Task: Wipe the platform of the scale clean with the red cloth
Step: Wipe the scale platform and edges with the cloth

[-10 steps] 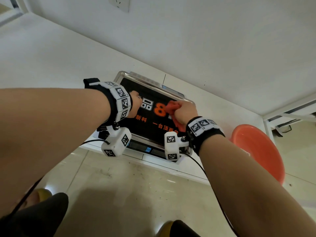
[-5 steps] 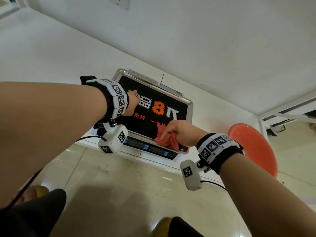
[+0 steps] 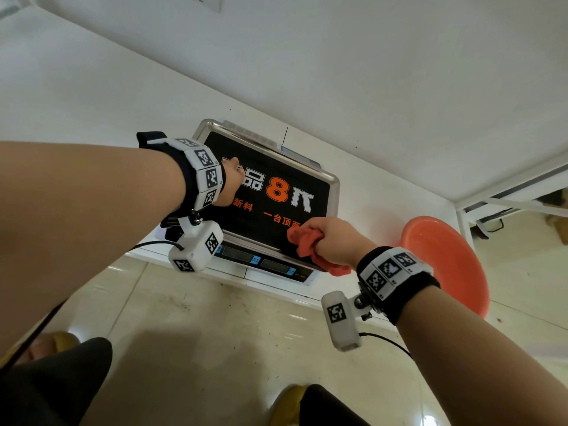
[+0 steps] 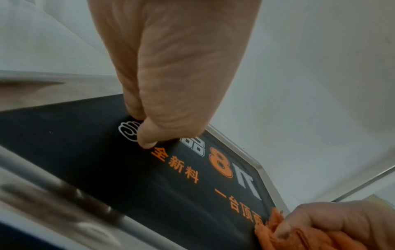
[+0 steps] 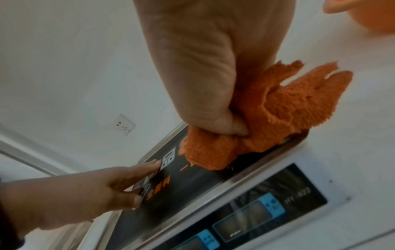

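My right hand (image 3: pixel 330 241) grips the bunched red cloth (image 5: pixel 271 116) against the near right corner of the scale's platform (image 3: pixel 276 222), knuckles up. My left hand (image 5: pixel 102 187), fingers extended, presses the platform's left side.

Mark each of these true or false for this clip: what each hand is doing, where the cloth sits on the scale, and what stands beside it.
1. The right hand grips the bunched red cloth. True.
2. The cloth lies at the far left corner of the black printed scale platform. False: it sits at the near right edge.
3. The left hand rests straight fingers on the platform. True.
4. A blue plastic basin stands right of the scale. False: the round plastic basin is orange-red.
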### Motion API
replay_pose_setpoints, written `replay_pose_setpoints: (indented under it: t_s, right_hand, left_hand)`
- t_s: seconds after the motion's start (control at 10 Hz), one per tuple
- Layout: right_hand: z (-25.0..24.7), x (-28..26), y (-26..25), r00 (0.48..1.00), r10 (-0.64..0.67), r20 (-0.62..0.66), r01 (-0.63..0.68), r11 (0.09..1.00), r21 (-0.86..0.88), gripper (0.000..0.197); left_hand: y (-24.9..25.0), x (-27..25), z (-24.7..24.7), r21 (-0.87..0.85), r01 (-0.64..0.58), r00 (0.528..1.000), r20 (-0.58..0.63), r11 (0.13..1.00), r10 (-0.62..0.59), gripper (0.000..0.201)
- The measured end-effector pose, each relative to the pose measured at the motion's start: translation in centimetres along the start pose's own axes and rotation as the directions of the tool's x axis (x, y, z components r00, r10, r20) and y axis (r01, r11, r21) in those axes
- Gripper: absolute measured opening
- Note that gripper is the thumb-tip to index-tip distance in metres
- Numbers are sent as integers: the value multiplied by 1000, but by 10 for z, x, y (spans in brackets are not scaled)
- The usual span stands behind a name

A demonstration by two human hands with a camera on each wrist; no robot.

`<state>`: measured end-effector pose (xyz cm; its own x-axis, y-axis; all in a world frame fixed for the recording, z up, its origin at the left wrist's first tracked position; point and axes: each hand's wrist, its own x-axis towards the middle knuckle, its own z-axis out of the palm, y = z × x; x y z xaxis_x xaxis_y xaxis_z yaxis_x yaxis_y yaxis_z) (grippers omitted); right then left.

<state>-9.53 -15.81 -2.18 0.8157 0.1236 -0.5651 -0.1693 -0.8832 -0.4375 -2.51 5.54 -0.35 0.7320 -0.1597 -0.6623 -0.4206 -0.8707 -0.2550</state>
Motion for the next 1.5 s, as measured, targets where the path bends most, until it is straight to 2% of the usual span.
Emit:
replay_pose_setpoints:
  t_s: [0.1,0.2,0.3,0.4,0.5,0.6,0.7,0.9,1.0,1.2,1.4,1.5]
  right_hand:
    - [5,-6,-7,999,-22,50,17,995,94,33]
    - [5,-9,-12,992,-11,126,-2,994,107,32]
    - [4,-9,-17,982,-35,186,47,997,-61,31]
    - [6,-8,-20,975,-24,220,43,996,-79,40]
    - [13,-9,-21,978,-85,189,107,989,-105,45]
    - [21,-5,-19,984,-115,133,148,951,-272,40]
    - [31,-2,-18,988,-134,80,153,929,-337,38]
    - [47,-1,-17,968,-249,26,228,835,-501,46]
    - [47,-1,-11,951,-305,55,287,798,-530,34]
    - [39,-1,1,932,-341,123,352,773,-528,26]
    - [23,-7,12,937,-302,178,349,762,-545,12]
    - [17,-11,10,947,-257,193,321,779,-539,20]
  left_hand:
    - [2,12,9,6,-39,997,-70,999,39,63]
    - [1,18,14,37,-49,992,-111,998,52,61]
    - [1,15,14,58,-55,991,-122,997,62,59]
    - [2,16,13,49,-41,989,-140,998,48,59]
    - [1,13,12,62,-41,989,-136,997,50,57]
    - [1,15,13,57,-38,990,-136,998,46,59]
    - [2,14,14,45,-36,989,-140,998,42,58]
    - [0,14,14,21,-53,988,-147,998,55,59]
    - [-5,14,14,-27,-75,988,-136,997,71,62]
    - [-6,16,14,-65,-86,989,-125,994,78,63]
    - [-4,18,15,-47,-74,988,-136,996,67,63]
    - [-1,16,16,0,-53,988,-144,999,52,66]
